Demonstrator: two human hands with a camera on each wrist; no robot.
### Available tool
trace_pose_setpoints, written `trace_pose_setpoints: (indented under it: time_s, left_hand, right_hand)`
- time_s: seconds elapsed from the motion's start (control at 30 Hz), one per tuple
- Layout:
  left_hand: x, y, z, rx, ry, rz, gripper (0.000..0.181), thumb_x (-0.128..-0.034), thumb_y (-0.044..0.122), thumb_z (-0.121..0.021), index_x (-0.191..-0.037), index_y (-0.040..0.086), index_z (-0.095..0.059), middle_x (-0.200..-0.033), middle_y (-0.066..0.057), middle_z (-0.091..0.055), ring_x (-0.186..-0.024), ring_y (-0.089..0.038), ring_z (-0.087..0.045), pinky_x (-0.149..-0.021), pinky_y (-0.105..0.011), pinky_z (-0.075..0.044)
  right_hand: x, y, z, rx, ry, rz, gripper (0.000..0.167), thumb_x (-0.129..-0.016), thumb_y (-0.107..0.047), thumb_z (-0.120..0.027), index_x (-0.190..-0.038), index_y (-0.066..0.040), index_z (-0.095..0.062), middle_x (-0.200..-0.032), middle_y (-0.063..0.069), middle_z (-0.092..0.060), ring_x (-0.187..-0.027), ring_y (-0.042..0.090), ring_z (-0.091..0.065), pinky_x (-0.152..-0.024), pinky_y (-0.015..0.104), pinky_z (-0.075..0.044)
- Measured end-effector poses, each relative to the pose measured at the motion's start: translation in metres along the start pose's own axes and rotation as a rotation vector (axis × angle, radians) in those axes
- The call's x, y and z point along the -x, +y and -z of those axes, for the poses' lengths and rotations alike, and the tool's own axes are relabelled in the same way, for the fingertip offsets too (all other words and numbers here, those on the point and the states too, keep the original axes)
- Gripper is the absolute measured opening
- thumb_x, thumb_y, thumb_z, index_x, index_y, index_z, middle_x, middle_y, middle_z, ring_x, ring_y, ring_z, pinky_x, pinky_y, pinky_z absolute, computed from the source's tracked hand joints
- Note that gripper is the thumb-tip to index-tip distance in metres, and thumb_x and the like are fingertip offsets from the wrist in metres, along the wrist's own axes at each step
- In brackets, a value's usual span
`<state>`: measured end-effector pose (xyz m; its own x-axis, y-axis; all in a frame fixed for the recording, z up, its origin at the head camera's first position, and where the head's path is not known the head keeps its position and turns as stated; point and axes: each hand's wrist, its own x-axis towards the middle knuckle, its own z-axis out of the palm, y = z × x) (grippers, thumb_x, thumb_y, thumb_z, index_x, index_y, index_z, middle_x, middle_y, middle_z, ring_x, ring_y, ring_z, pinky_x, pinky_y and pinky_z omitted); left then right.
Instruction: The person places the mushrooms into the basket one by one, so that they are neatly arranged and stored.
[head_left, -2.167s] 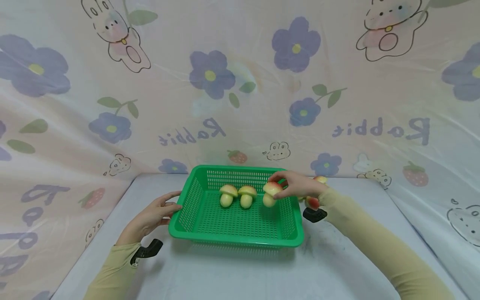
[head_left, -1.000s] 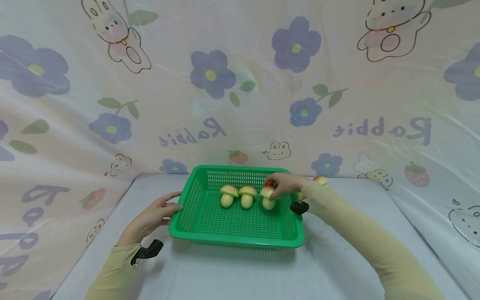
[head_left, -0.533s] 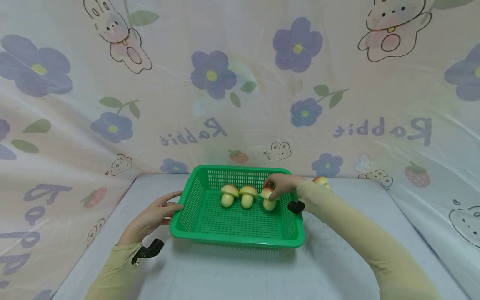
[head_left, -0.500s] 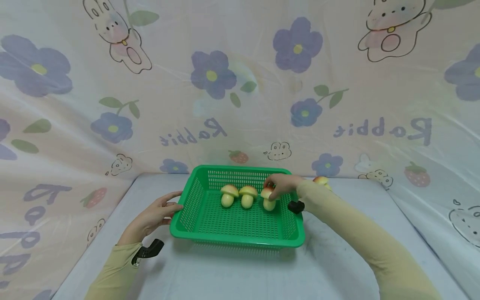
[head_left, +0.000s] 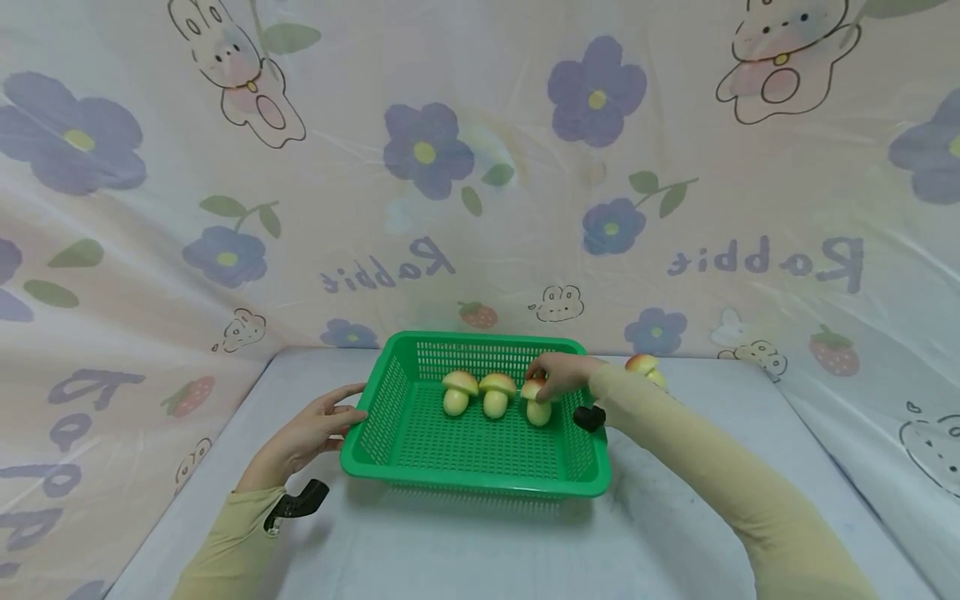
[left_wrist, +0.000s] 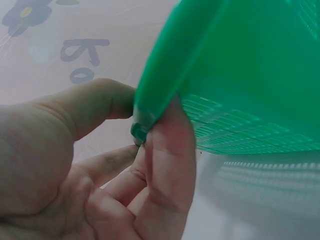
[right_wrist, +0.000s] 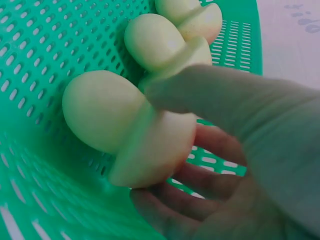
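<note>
A green slotted basket (head_left: 474,482) holds three toy mushrooms with yellow-red caps and pale stems. Two of them, the left mushroom (head_left: 456,403) and the middle mushroom (head_left: 495,405), lie side by side. At the basket's right end, the right hand (head_left: 564,373) grips the cap of the right mushroom (head_left: 537,412). The right wrist view shows the thumb of the right hand (right_wrist: 225,150) on one side of that mushroom's cap (right_wrist: 155,150) and curled fingers on the other. The left hand (head_left: 303,435) pinches the basket's left rim; in the left wrist view its thumb and fingers clasp the rim (left_wrist: 162,65).
Outside the basket, behind the right forearm, another mushroom (head_left: 647,367) lies on the white table (head_left: 420,550), partly hidden by the sleeve. A patterned cloth (head_left: 480,208) hangs behind and at both sides. Each wrist carries a black device, the left one (head_left: 300,502) near the table.
The right hand has moved left and slightly down, lowering the right mushroom into the basket beside the others. More recently it has shifted slightly nearer the viewer. The left hand keeps its hold.
</note>
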<state>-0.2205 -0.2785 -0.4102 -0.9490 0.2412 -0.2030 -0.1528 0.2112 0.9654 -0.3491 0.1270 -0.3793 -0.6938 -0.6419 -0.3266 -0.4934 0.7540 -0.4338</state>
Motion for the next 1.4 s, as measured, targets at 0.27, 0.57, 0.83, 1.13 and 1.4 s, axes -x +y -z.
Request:
trace_pose_setpoints:
  time_s: [0.27,0.57,0.83,1.13,1.4]
  left_hand:
    - [-0.001,-0.001,-0.001,-0.009,0.010,0.004,0.071,-0.0949,0.022,-0.062,-0.152,0.011,-0.022,-0.105,-0.015,-0.063,-0.088,-0.025,-0.065,-0.072,-0.036,-0.054]
    - [-0.001,-0.002,0.000,-0.007,0.014,0.005,0.072,-0.0943,0.022,-0.063,-0.152,0.010,-0.022,-0.103,-0.012,-0.065,-0.083,-0.023,-0.066,-0.067,-0.033,-0.054]
    - [-0.001,-0.002,0.000,-0.007,0.014,0.005,0.072,-0.0945,0.021,-0.063,-0.152,0.010,-0.022,-0.103,-0.013,-0.065,-0.083,-0.023,-0.066,-0.068,-0.034,-0.054]
    - [0.002,0.002,-0.001,-0.008,-0.002,-0.003,0.072,-0.0953,0.021,-0.062,-0.153,0.010,-0.020,-0.107,-0.016,-0.064,-0.088,-0.025,-0.065,-0.074,-0.037,-0.054]
    - [0.003,0.003,0.001,-0.005,-0.026,-0.010,0.072,-0.0962,0.021,-0.060,-0.153,0.009,-0.018,-0.106,-0.016,-0.064,-0.087,-0.025,-0.065,-0.074,-0.038,-0.054]
  right_hand:
    - [0.003,-0.002,0.001,-0.003,0.003,0.006,0.045,-0.089,-0.011,-0.065,-0.130,0.004,-0.055,-0.121,0.015,-0.058,-0.111,0.029,-0.054,-0.091,0.040,-0.046]
    - [0.002,-0.002,0.000,0.015,0.004,0.033,0.040,-0.091,-0.007,-0.061,-0.127,0.008,-0.055,-0.117,0.016,-0.061,-0.107,0.027,-0.056,-0.090,0.039,-0.047]
    - [0.003,-0.003,0.001,0.012,0.011,0.031,0.041,-0.090,-0.007,-0.063,-0.127,0.009,-0.055,-0.116,0.017,-0.061,-0.107,0.028,-0.056,-0.090,0.039,-0.047]
    - [0.015,-0.008,0.007,-0.039,0.017,-0.026,0.047,-0.096,-0.021,-0.058,-0.136,0.003,-0.049,-0.130,0.019,-0.054,-0.120,0.033,-0.049,-0.097,0.044,-0.042]
    - [0.045,-0.006,0.014,-0.284,0.111,0.046,0.051,-0.097,-0.021,-0.058,-0.140,0.002,-0.043,-0.139,0.023,-0.046,-0.126,0.036,-0.044,-0.099,0.046,-0.040]
